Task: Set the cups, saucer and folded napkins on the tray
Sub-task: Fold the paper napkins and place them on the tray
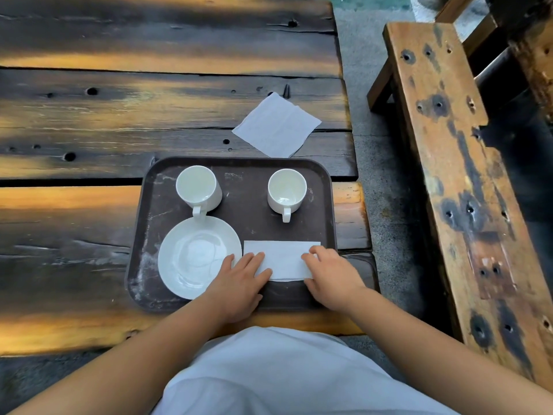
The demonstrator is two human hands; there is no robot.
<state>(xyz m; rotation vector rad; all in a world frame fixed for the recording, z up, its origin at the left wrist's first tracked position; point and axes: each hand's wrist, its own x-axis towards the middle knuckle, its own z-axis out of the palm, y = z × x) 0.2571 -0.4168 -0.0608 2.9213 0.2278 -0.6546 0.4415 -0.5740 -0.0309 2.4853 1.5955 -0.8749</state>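
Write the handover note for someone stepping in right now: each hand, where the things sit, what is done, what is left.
Left hand and right hand: fingers flat, pressing the ends of the folded napkin on the tray.
Done: left cup, right cup and saucer are on the tray.
Left: the second napkin lies on the table beyond the tray; fold and place it.

Both bare forearms reached forward; the left hand (239,280) and right hand (332,277) lay flat, fingers straight.

White cups (199,185), saucer (191,259) and napkins (281,259) sit on a scuffed dark-brown tray (245,187) over a streaked black-and-amber wooden surface (119,115).
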